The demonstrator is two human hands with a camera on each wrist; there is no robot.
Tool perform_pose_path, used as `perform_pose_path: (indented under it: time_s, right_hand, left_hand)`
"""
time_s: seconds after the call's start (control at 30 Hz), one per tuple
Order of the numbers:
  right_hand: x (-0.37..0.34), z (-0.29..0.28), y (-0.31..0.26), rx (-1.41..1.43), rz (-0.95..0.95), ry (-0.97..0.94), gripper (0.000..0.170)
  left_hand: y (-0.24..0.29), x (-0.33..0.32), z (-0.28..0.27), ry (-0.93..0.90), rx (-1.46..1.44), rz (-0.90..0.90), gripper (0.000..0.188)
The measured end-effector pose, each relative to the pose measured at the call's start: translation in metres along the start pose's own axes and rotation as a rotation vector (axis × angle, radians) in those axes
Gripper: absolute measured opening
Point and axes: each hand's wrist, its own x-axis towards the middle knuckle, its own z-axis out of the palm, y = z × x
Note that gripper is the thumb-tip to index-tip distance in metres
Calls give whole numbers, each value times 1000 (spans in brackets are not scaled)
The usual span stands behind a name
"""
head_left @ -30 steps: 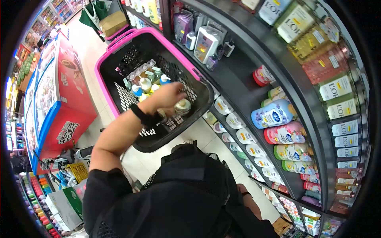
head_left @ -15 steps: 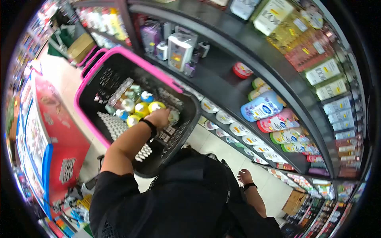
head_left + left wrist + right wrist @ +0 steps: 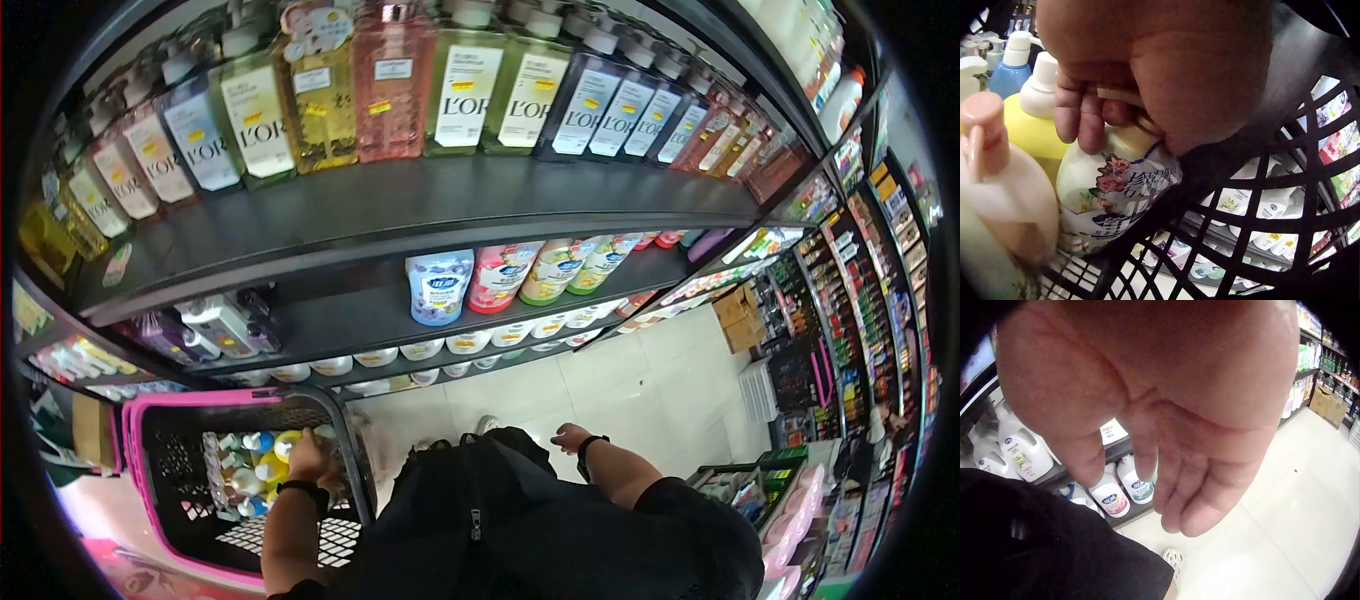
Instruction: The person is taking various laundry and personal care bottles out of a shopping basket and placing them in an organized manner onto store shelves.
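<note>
My left hand [image 3: 310, 458] is down inside a black shopping basket with a pink rim [image 3: 205, 397]. In the left wrist view its fingers are curled round the cap of a pale bottle [image 3: 1116, 194] with a floral label, which stands against the basket's mesh wall. Beside that bottle are a pink-pump bottle [image 3: 1016, 200], a yellow bottle with a white pump [image 3: 1032, 128] and a blue pump bottle [image 3: 1011, 78]. My right hand [image 3: 572, 438] hangs at my side, holding nothing. Its fingers look loosely bent in the right wrist view.
A shelf in front bears tall pump bottles [image 3: 465, 95]. Lower down stand a blue pouch [image 3: 440, 288] and several floral ones. White jugs [image 3: 1022, 447] line the bottom shelf. Cardboard boxes [image 3: 740, 318] sit on the tiled floor to the right.
The head view has swung round to the right, so the basket now appears lower left. My left hand has stayed in the basket at the bottles. The right hand has come further into view.
</note>
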Motion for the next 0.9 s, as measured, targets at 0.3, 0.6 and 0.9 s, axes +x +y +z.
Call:
perform_pose_path:
  time_s: [0.3, 0.6, 0.9]
  right_hand:
    - [29, -24, -104, -171, -468, 113, 54]
    - [-180, 11, -372, -74, -1331, -254, 69]
    - [-317, 70, -418, -185, -1861, -325, 102]
  left_hand:
    - [17, -47, -87, 225, -105, 42, 45]
    - [135, -201, -263, 685, 51, 71, 27]
    - [198, -264, -310, 680, -166, 378, 25]
